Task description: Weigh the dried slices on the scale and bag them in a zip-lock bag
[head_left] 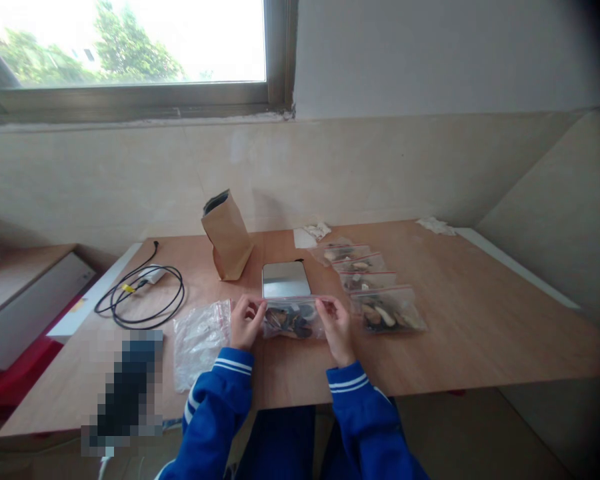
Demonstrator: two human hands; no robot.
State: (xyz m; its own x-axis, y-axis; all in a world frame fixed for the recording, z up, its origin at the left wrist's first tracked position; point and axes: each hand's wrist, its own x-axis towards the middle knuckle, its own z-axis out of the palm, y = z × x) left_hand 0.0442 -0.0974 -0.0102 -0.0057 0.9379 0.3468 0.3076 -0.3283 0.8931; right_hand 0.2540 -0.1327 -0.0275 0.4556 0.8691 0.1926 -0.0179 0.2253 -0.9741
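Observation:
Between my two hands is a clear zip bag (291, 323) with dark and brown dried pieces inside, its red-lined top edge stretched level. My left hand (246, 320) pinches the bag's top left corner. At the top right corner, my right hand (336, 325) grips the same edge between thumb and fingers. Right behind the bag lies a flat scale with a silvery plate (285, 279), its front partly covered by the bag. Beside my left hand is a stack of flat clear zip bags (200, 343). A filled zip bag (391, 311) rests to the right of my right hand.
Several more filled zip bags (363, 265) overlap at the back right. An open brown paper bag (229, 237) stands behind the scale's left. A coiled black cable (147, 319) with a white adapter (151, 274) lies left. Crumpled white paper (317, 231) is near the wall.

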